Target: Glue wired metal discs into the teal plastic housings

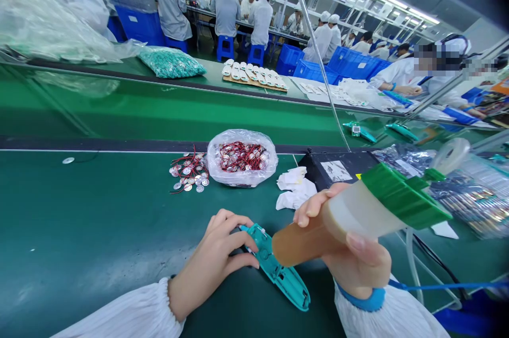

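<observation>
On the far left, a green conveyor belt (79, 210) runs across the view. The left hand (212, 263) sits on it, fingers curled around the near end of a teal plastic casing (288, 285), a long, open shell lying on the belt. The grasp is closed but looks light, and pressing the casing against the belt gives it a steady base. Beyond the hand, loose metal discs with red wires (190, 171) lie in a heap beside a clear plastic bag (242, 157) filled with more of them. To the right of the bag are crumpled white tissues (296, 189) and a black box (338, 168). The right hand (350, 253), in a white sleeve with a blue cuff, is clenched around a translucent plastic bottle (358, 218) with a green flanged end. Its amber tip angles down over the casing, though whether they touch cannot be told. Holding the bottle close to the tip favours control. Farther off, workers in white coats and caps (226, 11) sit at benches among blue crates (139, 22).
</observation>
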`<state>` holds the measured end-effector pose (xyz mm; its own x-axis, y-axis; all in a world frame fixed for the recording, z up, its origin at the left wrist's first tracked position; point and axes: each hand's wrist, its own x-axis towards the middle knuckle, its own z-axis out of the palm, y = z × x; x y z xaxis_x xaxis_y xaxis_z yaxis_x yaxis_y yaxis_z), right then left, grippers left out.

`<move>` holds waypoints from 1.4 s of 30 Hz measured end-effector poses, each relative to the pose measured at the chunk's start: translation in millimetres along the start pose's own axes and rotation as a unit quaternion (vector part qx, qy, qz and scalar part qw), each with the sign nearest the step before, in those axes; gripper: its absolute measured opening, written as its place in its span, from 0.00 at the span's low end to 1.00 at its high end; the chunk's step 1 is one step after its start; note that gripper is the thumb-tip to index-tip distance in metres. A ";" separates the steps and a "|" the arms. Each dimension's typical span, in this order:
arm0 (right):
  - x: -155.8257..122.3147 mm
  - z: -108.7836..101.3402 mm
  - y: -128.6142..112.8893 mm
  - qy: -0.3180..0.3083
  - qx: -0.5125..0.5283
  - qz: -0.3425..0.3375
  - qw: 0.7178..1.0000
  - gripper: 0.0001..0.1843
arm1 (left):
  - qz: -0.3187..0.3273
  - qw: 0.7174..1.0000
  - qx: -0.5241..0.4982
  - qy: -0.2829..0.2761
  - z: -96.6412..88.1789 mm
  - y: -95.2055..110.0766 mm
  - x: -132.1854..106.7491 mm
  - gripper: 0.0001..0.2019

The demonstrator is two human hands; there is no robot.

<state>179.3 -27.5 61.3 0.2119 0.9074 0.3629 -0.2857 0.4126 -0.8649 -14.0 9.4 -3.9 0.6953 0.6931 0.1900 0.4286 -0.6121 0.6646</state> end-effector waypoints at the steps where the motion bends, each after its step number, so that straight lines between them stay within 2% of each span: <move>1: 0.0 -0.1 0.2 -0.001 0.000 -0.001 1.000 0.17 | 0.000 1.000 -0.001 0.000 -0.1 0.0 0.1 0.04; 7: -0.9 0.0 -0.4 -0.007 0.000 0.000 1.000 0.17 | 0.005 1.000 -0.008 0.004 0.8 -2.1 0.2 0.04; 18: -1.0 5.0 -1.0 -0.011 -0.015 -0.040 0.999 0.18 | 0.004 1.000 -0.018 0.002 1.0 -3.2 -1.0 0.04; 33: 1.7 1.9 -0.9 0.013 0.011 -0.005 1.000 0.17 | 0.005 1.000 -0.010 0.012 0.4 -1.9 -0.6 0.04; 38: 9.0 -5.0 -3.4 0.052 0.018 -0.015 0.998 0.18 | 0.011 1.000 -0.005 0.011 0.8 -2.2 -0.5 0.03; 40: 13.1 -8.8 -5.3 0.090 0.022 -0.022 0.995 0.17 | 0.012 1.000 -0.001 0.010 1.3 -2.7 -0.4 0.03; 42: 18.7 -13.7 -7.5 0.153 0.026 -0.033 0.987 0.16 | 0.017 1.000 0.000 0.015 2.3 -3.9 -0.4 0.03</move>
<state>198.2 -14.6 69.8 0.5025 0.8149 0.2888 -0.3085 0.4811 -0.8206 -14.6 10.7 -8.2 0.6925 0.6825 0.2337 0.4042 -0.6354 0.6579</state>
